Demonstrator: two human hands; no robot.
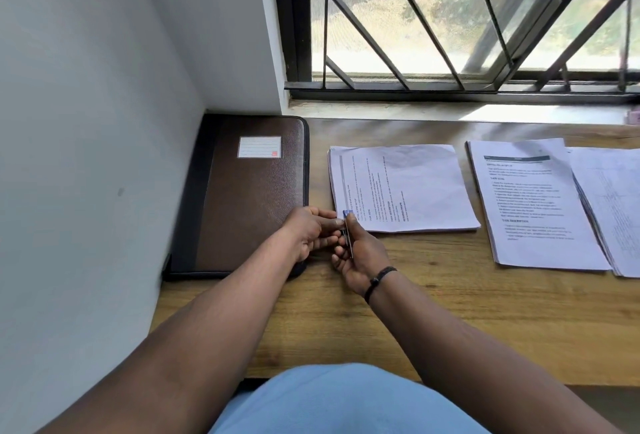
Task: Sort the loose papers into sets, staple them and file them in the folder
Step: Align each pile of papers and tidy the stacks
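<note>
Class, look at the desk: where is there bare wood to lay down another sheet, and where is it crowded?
Bare wood lies along the near edge of the desk, and in the strip between the middle papers and the right papers. It is crowded where both hands meet beside the folder.

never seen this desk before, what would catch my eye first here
First, the two hands meeting at the centre: the left hand and right hand both pinch a small blue stapler, its shape partly hidden. A closed brown folder lies to their left by the wall. Printed paper stacks spread rightward below the barred window.
</note>
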